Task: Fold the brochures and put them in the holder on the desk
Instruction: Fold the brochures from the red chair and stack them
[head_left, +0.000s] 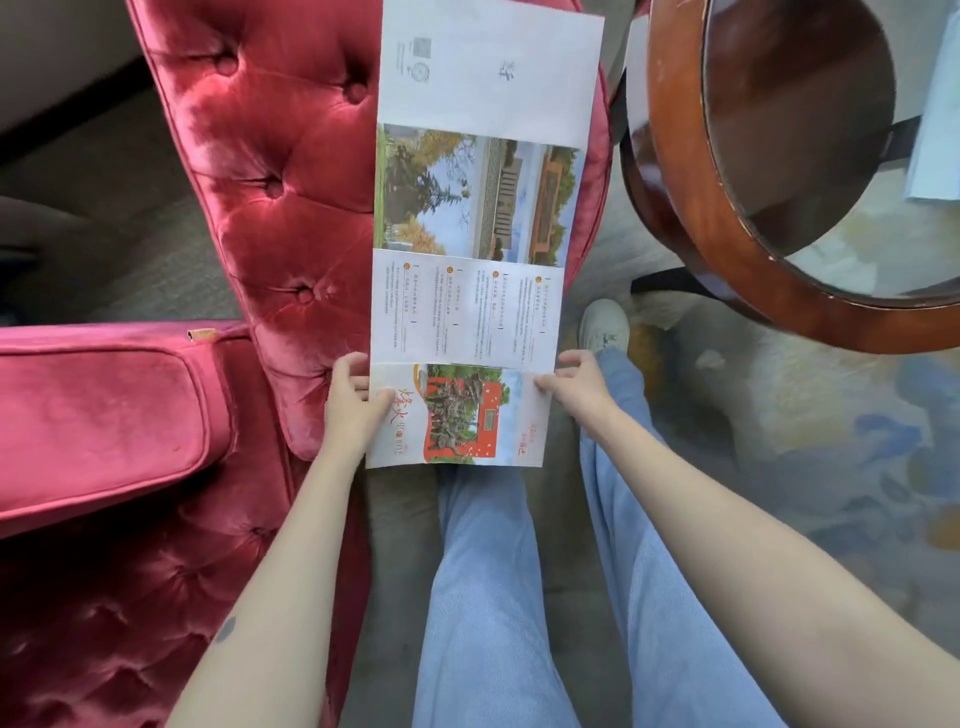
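Four panels of the brochure spread open over the red tufted armchair. My left hand and right hand pinch opposite edges of the nearest panel, I judge to hold it taut for folding; no holder shows.

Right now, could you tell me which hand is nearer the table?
Right: the right hand holds the brochure edge toward the table; the left hand holds the opposite edge.
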